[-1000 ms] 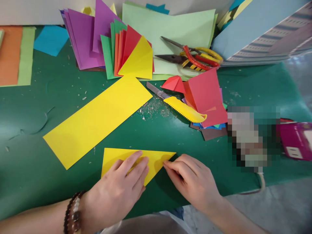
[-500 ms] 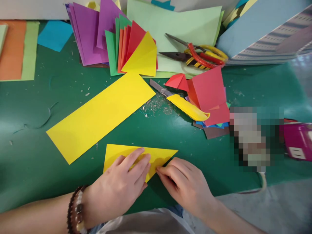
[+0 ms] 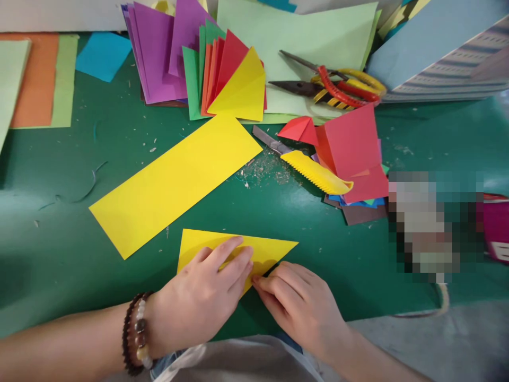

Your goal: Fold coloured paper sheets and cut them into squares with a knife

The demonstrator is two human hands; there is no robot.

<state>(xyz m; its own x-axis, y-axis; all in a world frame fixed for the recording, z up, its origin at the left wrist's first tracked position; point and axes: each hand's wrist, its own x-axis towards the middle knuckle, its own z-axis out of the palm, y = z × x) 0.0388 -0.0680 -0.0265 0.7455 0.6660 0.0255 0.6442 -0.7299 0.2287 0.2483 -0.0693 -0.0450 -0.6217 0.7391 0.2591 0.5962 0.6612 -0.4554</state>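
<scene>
A smooth matt finish is shown by the folded yellow paper triangle (image 3: 266, 252). A faint gloss is seen on the green cutting mat (image 3: 59, 254).

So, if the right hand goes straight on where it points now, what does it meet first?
Probably the left hand: the right hand's fingertips sit beside its fingers, though depth is unclear.

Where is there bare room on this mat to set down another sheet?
Green mat shows left of the long yellow strip, and right of the folded yellow triangle, below the utility knife. The fanned papers along the top are crowded.
</scene>
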